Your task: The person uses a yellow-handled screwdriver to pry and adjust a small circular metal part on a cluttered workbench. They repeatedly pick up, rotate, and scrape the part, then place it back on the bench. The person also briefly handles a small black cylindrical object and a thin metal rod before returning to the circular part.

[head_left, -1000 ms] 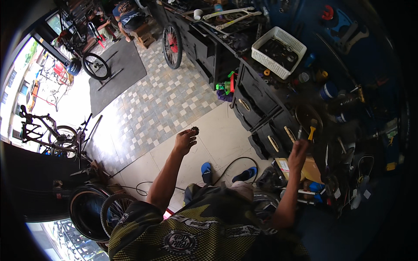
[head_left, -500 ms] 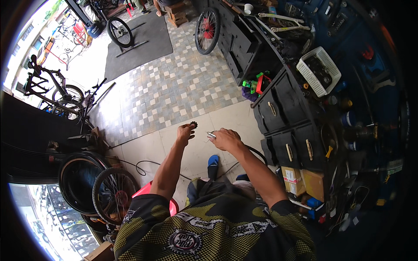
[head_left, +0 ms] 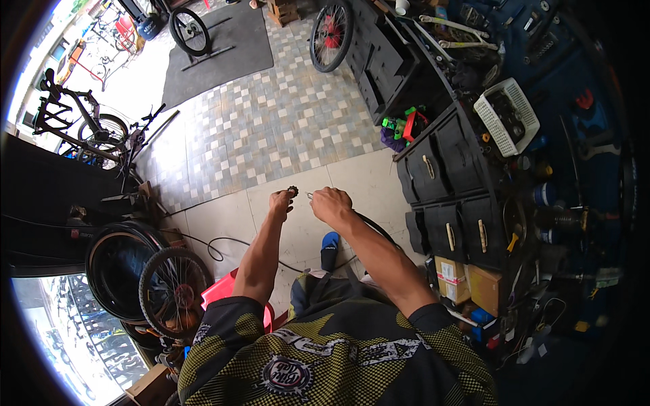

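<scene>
My left hand (head_left: 279,203) is closed on a small black toothed cog (head_left: 292,191), held up by the fingertips over the pale floor tiles. Just to its right, my right hand (head_left: 332,204) grips a silver nozzle-like tool (head_left: 309,195) whose tip points toward the cog, a short gap apart. A black hose (head_left: 371,224) runs down from behind the right hand. Below, a blue flip-flop (head_left: 330,242) shows on my foot.
Black drawer cabinets (head_left: 433,183) line the right, with a white basket (head_left: 506,118) of parts and tools above. Cardboard boxes (head_left: 484,287) sit low right. A red stool (head_left: 220,291), spare wheels (head_left: 172,291) and a bike frame (head_left: 95,125) are left; a wheel (head_left: 330,37) leans ahead.
My right hand has swung from the bench on the right to beside my left hand, bringing the silver tool near the cog. The view has shifted, showing more of the lower left.
</scene>
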Available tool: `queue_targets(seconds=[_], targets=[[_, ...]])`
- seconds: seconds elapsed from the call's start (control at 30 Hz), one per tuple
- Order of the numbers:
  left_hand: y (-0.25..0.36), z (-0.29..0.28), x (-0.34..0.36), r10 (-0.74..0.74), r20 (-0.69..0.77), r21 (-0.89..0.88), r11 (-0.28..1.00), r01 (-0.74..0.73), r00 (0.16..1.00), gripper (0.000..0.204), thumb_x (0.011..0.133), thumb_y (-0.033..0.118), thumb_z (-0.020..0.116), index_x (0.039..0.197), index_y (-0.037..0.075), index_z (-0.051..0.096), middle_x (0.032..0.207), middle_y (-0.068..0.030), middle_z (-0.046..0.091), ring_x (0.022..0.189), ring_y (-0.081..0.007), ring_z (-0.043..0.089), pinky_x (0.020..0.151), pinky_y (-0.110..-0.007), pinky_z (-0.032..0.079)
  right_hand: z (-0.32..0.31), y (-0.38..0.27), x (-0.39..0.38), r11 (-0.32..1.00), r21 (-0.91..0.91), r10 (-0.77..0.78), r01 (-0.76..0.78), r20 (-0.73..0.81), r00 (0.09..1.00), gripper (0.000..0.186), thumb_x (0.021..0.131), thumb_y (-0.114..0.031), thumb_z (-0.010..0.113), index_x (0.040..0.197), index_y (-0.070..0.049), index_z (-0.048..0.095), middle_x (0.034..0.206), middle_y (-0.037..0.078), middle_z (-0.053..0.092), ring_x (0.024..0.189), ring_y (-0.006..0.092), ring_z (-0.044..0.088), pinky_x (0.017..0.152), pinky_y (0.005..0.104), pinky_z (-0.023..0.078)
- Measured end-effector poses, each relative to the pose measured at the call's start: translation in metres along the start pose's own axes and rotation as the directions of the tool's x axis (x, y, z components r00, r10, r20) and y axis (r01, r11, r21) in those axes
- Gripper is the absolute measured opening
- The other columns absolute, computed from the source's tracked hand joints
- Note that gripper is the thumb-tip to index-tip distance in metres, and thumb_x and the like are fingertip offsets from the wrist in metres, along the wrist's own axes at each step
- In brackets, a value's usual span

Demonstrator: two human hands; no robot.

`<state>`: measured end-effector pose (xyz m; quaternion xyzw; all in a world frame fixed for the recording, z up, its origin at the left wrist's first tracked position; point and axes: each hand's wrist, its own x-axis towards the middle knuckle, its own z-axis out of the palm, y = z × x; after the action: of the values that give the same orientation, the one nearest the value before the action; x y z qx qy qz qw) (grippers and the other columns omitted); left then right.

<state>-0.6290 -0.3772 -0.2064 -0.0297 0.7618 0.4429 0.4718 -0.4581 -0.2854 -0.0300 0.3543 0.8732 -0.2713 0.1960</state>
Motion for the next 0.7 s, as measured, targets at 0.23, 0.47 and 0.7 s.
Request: queue_targets(seconds=[0.23, 0.47, 0.7], targets=[[0.006, 0.001, -0.009, 0.655, 0.24, 0.547, 0.518, -0.658, 0.716, 0.019, 0.087, 0.016, 0.076, 0.104, 0.009, 0.079, 0.102, -0.0147, 0.075, 0.106, -0.0348, 0.065, 0.093, -0.044, 0.052, -0.024, 0.0, 0.007, 0.989, 0.133, 0.056, -0.069, 0.098, 0.994, 0.04, 0.099, -0.04, 0.064, 0.114, -0.004, 0.077, 0.117, 0.02, 0.075, 0.11, 0.0376, 0.072, 0.096, 0.0471, 0.057], [0.027, 0.011, -0.026, 0.703, 0.224, 0.546, 0.484, -0.684, 0.675, 0.013, 0.089, 0.015, 0.073, 0.096, 0.008, 0.081, 0.106, -0.0101, 0.076, 0.111, -0.0317, 0.063, 0.097, -0.043, 0.05, -0.024, -0.002, 0.011, 0.998, -0.011, 0.055, -0.055, 0.013, 0.998, 0.028, 0.097, -0.026, 0.063, 0.109, -0.007, 0.079, 0.116, 0.019, 0.076, 0.113, 0.0366, 0.072, 0.093, 0.0448, 0.06], [0.037, 0.012, -0.03, 0.758, 0.266, 0.505, 0.417, -0.755, 0.596, 0.016, 0.091, 0.016, 0.07, 0.097, 0.005, 0.08, 0.103, -0.0134, 0.077, 0.105, -0.0353, 0.065, 0.092, -0.044, 0.052, -0.039, -0.006, 0.007, 0.994, 0.087, 0.065, -0.068, 0.035, 0.997, 0.033, 0.097, -0.031, 0.064, 0.112, -0.007, 0.079, 0.119, 0.018, 0.075, 0.115, 0.037, 0.071, 0.095, 0.0457, 0.058]])
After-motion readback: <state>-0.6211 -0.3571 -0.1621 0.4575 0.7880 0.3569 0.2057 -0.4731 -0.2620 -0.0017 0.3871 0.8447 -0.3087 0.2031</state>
